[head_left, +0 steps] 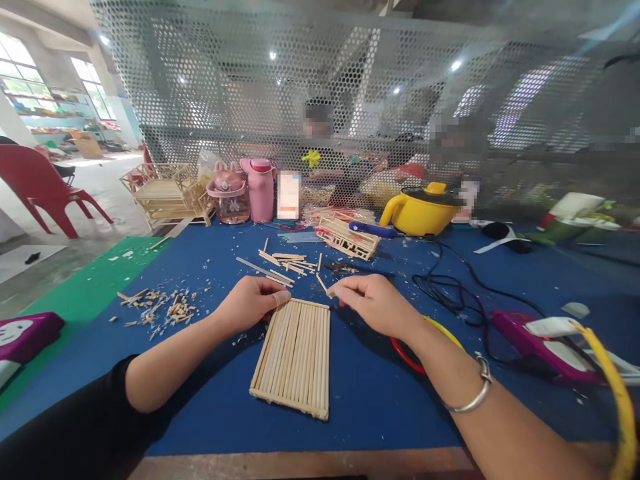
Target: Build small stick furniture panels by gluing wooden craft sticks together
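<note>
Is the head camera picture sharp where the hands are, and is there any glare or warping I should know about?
Head view: left hand, right hand and stick panel sharp, evenly lit; soft shadows; edges bowed by wide lens; windows blown out.

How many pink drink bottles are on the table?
2: a round pink bottle and a taller pink bottle right beside it, both at the table's far edge. Others may be hidden.
</note>
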